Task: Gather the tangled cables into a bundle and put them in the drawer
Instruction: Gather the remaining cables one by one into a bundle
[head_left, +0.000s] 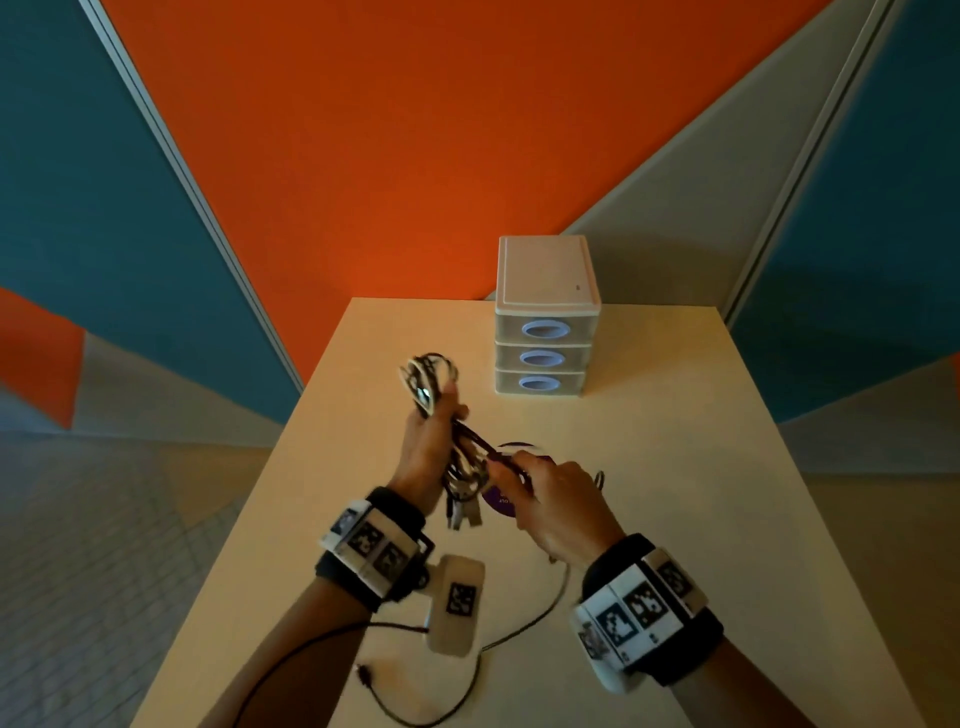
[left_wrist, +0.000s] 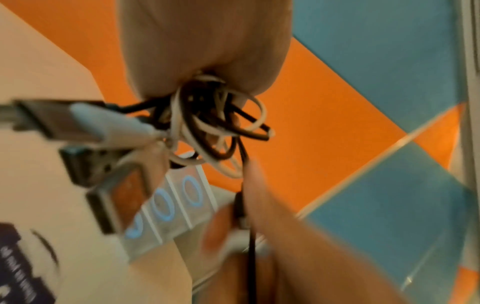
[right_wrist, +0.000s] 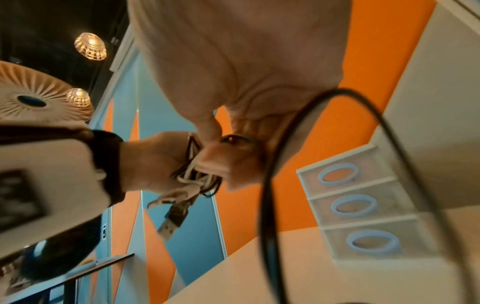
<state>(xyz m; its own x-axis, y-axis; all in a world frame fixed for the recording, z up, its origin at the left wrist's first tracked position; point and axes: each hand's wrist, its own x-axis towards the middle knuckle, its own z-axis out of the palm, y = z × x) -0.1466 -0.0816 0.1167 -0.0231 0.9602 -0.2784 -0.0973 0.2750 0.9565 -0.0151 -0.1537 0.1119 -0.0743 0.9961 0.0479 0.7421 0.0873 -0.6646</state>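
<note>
Two hands meet over the middle of the counter (head_left: 675, 467). The left hand (head_left: 431, 447) has its fingers curled round a bundle of cables (head_left: 428, 384): black and white loops stick up above the fist, and USB plugs (head_left: 465, 512) dangle below it, just left of centre in the head view. In the left wrist view the same tangle (left_wrist: 215, 127) spills from under the palm at upper centre, with blurred plugs (left_wrist: 78, 127) to the left. The right hand (head_left: 556, 504), just right of the left and close to touching it, pinches a dark strand (head_left: 483, 441) that runs up to the bundle. A black cable (right_wrist: 270, 185) loops across the right of the right wrist view. Under the hands lies a purple disc (head_left: 498, 506), partly hidden. One more black cord (head_left: 415, 712) trails along the lower edge of the counter, a plug (head_left: 365, 675) at its end. At the upper centre of the counter stands a white drawer unit (head_left: 543, 317) with three drawers, all closed, each with an oval blue handle (head_left: 538, 329). It sits well apart from the bundle.
</note>
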